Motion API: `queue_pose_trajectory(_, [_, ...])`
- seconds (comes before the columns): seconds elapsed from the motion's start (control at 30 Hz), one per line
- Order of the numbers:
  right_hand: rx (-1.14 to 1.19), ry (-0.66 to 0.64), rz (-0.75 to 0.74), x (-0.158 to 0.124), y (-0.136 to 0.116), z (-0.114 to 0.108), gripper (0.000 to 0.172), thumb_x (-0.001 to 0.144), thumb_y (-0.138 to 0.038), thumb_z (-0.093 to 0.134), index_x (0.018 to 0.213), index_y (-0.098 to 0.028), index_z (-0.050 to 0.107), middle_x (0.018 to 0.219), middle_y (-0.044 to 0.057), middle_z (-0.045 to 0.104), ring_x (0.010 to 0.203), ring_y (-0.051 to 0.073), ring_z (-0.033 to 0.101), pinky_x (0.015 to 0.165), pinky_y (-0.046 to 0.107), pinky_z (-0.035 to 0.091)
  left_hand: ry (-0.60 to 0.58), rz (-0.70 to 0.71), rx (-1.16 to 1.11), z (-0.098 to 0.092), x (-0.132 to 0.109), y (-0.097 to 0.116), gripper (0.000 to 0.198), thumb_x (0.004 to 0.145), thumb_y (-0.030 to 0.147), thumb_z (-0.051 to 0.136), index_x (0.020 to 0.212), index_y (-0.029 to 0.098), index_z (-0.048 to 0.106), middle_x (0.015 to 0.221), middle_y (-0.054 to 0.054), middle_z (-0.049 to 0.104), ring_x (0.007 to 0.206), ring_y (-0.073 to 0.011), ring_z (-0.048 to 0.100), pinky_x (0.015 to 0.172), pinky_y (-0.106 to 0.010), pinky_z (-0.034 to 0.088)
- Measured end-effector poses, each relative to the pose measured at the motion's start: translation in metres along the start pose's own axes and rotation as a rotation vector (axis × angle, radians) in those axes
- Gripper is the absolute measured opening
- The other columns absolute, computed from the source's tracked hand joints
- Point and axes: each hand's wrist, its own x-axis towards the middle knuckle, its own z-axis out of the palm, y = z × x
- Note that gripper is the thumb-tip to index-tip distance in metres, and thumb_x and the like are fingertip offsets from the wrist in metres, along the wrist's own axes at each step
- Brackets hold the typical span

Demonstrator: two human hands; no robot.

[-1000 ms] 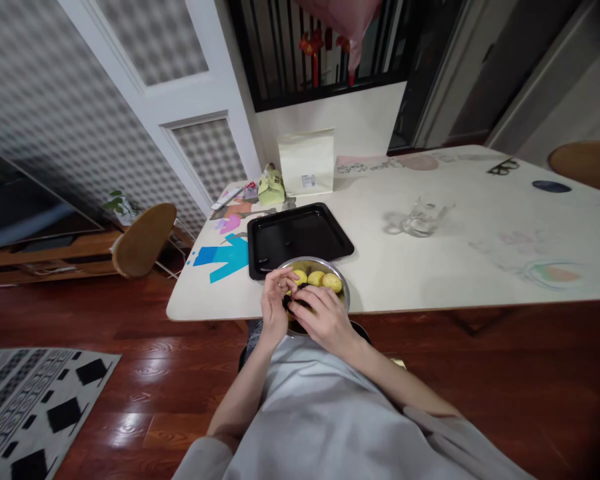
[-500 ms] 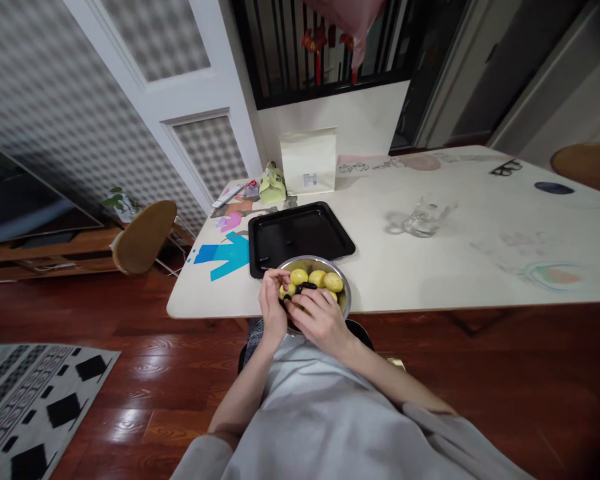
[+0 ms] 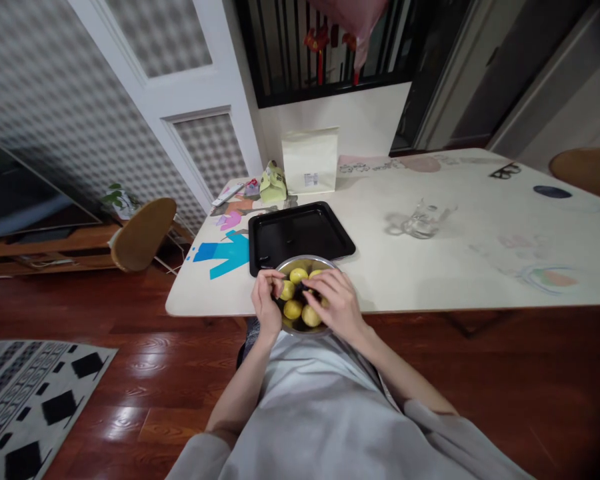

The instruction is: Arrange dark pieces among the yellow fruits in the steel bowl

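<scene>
Left hand (image 3: 267,305) and right hand (image 3: 341,305), curled over a metal bowl (image 3: 307,258).
Whether either grips anything cannot be told. Mid-bowl, a dark patch (image 3: 299,292) is flanked by both, the right fingertips nearer; round yellow produce (image 3: 293,309) is spread around it.

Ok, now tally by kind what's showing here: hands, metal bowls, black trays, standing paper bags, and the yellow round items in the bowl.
Hands: 2, left hand and right hand
Metal bowl: 1
Black tray: 1
Paper bag: 1
Yellow round items: at least 5; the hands cover part of the bowl
Total: at least 10
</scene>
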Motion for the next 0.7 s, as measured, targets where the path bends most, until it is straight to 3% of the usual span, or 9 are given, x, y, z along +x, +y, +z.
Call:
queue_pose_trajectory(0.2, [-0.024,-0.061,0.105,-0.001,0.025,-0.009,0.018,0.095,-0.013,0.060,0.106,-0.021,0.071,0.099,0.007,0.075,0.098,0.026,0.062,0.086,0.042,0.048,-0.021,-0.053,-0.021,-0.004,0.004,-0.003,0.047,0.104,0.057,0.047,0.086,0.018,0.067,0.056,0.005,0.041,0.051,-0.0108,0.036,0.053,-0.023,0.031])
queue_pose_trajectory(0.53, [-0.023,-0.225,0.086,-0.009,0.023,-0.002,0.020,0.088,-0.007,0.068,0.101,-0.022,0.071,0.100,0.003,0.079,0.100,0.024,0.065,0.089,0.042,0.040,-0.076,-0.036,0.054,-0.004,0.003,-0.002,0.049,0.103,0.059,0.047,0.087,0.018,0.068,0.056,0.004,0.043,0.052,-0.0116,0.038,0.053,-0.024,0.030])
queue_pose_trajectory(0.7, [-0.035,-0.240,0.058,-0.009,0.019,-0.008,0.012,0.093,-0.012,0.068,0.099,-0.022,0.072,0.104,0.004,0.078,0.103,0.024,0.064,0.094,0.044,0.040,-0.081,-0.048,0.040,-0.004,0.002,-0.002,0.049,0.102,0.060,0.048,0.088,0.018,0.068,0.056,0.004,0.043,0.051,-0.0111,0.038,0.052,-0.024,0.031])
